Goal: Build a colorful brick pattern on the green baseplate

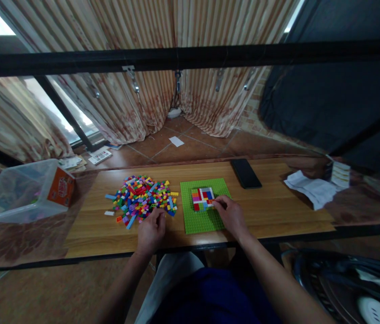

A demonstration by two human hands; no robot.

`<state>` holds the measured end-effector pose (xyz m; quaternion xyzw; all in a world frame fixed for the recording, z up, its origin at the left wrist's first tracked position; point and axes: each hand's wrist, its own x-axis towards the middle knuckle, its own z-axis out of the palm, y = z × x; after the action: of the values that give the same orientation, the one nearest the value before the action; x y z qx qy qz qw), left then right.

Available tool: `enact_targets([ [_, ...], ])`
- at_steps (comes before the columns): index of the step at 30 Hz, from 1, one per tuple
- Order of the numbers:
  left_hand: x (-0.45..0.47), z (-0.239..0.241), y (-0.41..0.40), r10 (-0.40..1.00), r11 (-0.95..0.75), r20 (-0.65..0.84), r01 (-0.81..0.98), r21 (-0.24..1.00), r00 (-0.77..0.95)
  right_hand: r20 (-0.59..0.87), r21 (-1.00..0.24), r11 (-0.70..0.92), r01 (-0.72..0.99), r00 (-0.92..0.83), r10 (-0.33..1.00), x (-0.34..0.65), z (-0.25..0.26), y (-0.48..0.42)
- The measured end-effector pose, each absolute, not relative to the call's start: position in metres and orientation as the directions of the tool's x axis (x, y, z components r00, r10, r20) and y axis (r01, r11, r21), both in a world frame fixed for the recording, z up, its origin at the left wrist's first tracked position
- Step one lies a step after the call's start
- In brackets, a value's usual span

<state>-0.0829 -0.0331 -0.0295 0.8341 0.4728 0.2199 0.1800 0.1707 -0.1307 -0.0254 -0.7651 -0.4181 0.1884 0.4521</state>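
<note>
A green baseplate (203, 218) lies on the wooden table (270, 211) in front of me, with a small block of coloured bricks (202, 198) built on its far half. My right hand (230, 215) rests on the plate, its fingertips pinched against the right edge of that block. To the left lies a loose pile of small coloured bricks (142, 198). My left hand (151, 231) sits at the pile's near edge with its fingers curled down onto the bricks; whether it holds one is hidden.
A black phone (245, 173) lies at the table's far edge. Crumpled white paper (311, 189) sits to the right, and a clear plastic bin (14, 191) with an orange box (60, 186) stands at the left. A black bar crosses overhead.
</note>
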Motion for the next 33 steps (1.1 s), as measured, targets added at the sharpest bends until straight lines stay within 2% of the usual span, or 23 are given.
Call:
enact_targets([
  [3,-0.083,-0.029,-0.034,0.865,-0.493,0.210,0.696,0.522,0.456,0.088,-0.911,-0.188,0.366,0.620,0.780,0.176,-0.026,-0.132],
  [8,-0.083,-0.029,-0.035,0.881,-0.465,0.191,0.717,0.520,0.433,0.070,-0.983,-0.098,0.158,0.802,0.593,0.186,-0.027,-0.140],
  [12,-0.083,-0.031,-0.035,0.880,-0.464,0.188,0.709,0.531,0.436,0.064,-0.993,-0.047,0.105,0.843,0.534,0.184,-0.021,-0.147],
  [18,-0.084,-0.033,-0.036,0.881,-0.462,0.188,0.703,0.540,0.435,0.084,-0.970,-0.122,0.210,0.762,0.642,0.155,-0.010,-0.149],
  [21,-0.083,-0.033,-0.036,0.883,-0.457,0.186,0.701,0.548,0.430,0.081,-0.947,-0.148,0.286,0.657,0.750,0.132,-0.011,-0.147],
  [24,-0.083,-0.032,-0.037,0.890,-0.442,0.181,0.699,0.561,0.418,0.125,-0.909,-0.099,0.404,0.493,0.861,0.111,-0.014,-0.143],
  [28,-0.084,-0.032,-0.039,0.897,-0.425,0.166,0.698,0.577,0.409,0.184,-0.810,-0.018,0.586,0.284,0.941,0.094,-0.016,-0.130],
  [33,-0.083,-0.032,-0.039,0.903,-0.403,0.145,0.678,0.614,0.405,0.176,-0.659,-0.024,0.752,0.185,0.967,0.084,-0.012,-0.103],
])
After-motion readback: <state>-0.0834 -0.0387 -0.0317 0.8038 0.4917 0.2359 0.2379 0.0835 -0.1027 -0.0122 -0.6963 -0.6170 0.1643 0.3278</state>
